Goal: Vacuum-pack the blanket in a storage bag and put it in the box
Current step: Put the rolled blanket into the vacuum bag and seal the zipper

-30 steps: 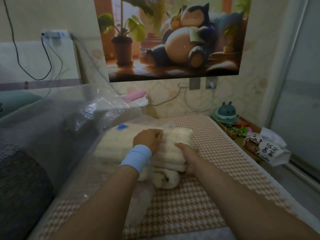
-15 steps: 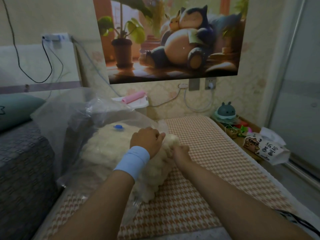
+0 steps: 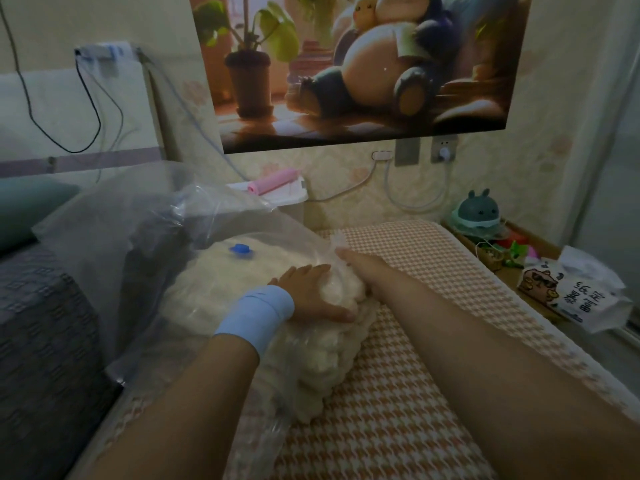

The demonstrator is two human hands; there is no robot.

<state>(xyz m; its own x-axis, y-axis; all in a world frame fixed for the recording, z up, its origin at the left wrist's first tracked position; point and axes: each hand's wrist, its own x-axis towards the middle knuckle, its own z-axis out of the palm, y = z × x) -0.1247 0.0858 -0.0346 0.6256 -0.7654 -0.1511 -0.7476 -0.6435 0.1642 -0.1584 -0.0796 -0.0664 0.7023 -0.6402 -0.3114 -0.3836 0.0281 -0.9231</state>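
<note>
A cream fluffy blanket [image 3: 322, 362] lies on the houndstooth mat [image 3: 415, 393], most of it inside a clear plastic storage bag [image 3: 145, 244] with a blue valve [image 3: 241, 249] on top. The blanket's near end bulges out of the bag's mouth. My left hand [image 3: 311, 292], with a pale blue wristband, grips that end, thumb low and fingers spread over the top. My right hand [image 3: 351, 266] reaches in from the right and pinches the crumpled edge of the bag's mouth, with most of its fingers hidden behind plastic and blanket. No box is in view.
A grey patterned bedcover [image 3: 41, 341] rises on the left. A white stand with a pink roll [image 3: 273, 181] sits behind the bag. On the right is a low wooden table with a round toy [image 3: 479, 216] and a tissue pack [image 3: 571, 292]. Cables hang along the wall.
The blanket has gone further into the bag, which now drapes over it. My left hand has opened flatter on the blanket's end, and my right hand has moved up to the bag's edge.
</note>
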